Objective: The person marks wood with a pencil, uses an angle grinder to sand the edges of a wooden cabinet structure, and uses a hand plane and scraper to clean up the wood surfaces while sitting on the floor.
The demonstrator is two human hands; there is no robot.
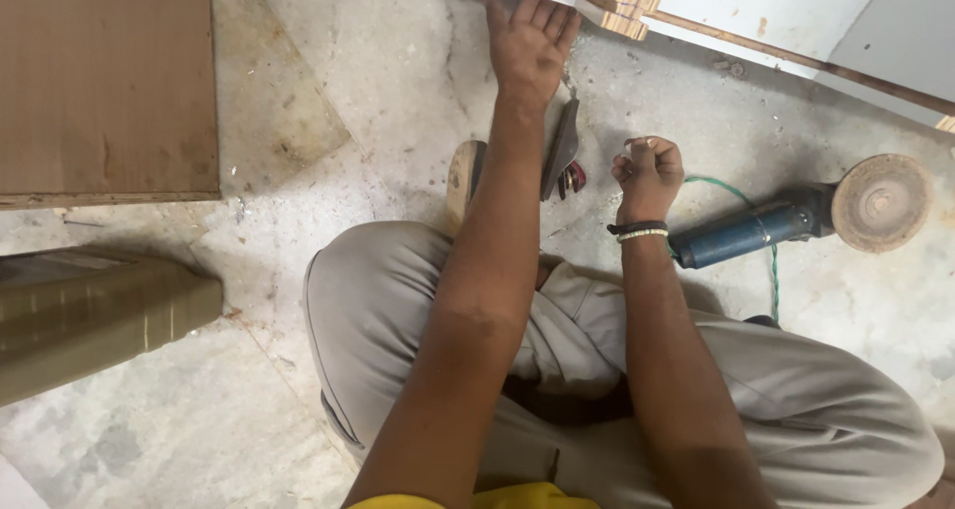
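My left hand (pixel 529 43) reaches forward with fingers spread, its fingertips at the edge of a white laminated board (pixel 786 11) that runs along the top of the view. My right hand (pixel 649 174) is curled shut above the floor, pinching something small that I cannot make out; a dark band and a pale bead bracelet sit on its wrist. Under my left forearm lie a dark flat tool (pixel 562 151) and a small red object (pixel 576 177). I am squatting, knees in beige trousers (pixel 388 300).
A blue angle grinder (pixel 756 230) with a round sanding disc (pixel 881 203) and a green cord lies on the concrete floor to the right. A brown plywood sheet (pixel 104 81) fills the upper left. An olive-coloured block (pixel 90 320) rests at the left.
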